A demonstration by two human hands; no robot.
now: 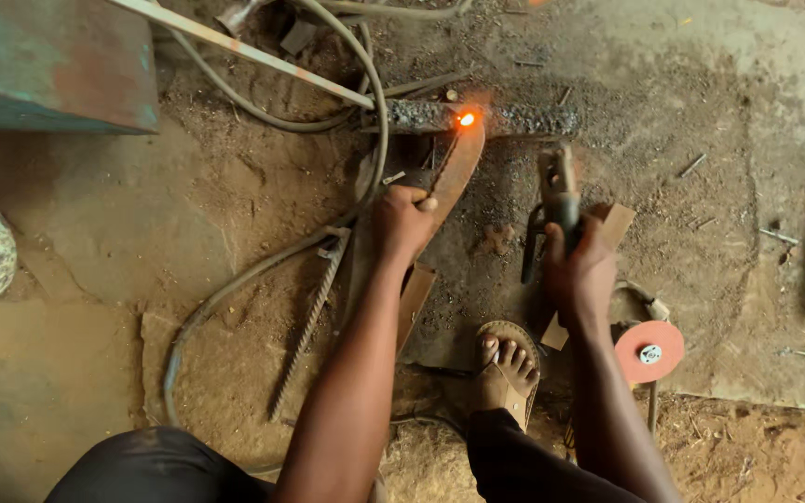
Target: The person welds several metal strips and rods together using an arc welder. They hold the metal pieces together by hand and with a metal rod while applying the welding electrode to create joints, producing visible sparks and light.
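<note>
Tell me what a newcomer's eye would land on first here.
The glowing orange spot near the top centre, where a rusty flat metal bar meets a rough dark bar on the dirt floor. The left hand presses on the flat bar's lower part, while the right hand holds a welding electrode holder just right of it. A pink-orange grinding disc lies at lower right beside a sandalled foot.

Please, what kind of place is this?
Probably an informal welding workshop on a dirt floor: the right hand holds an electrode holder, the left hand steadies a rusty metal blade with a glowing weld spot.
</note>
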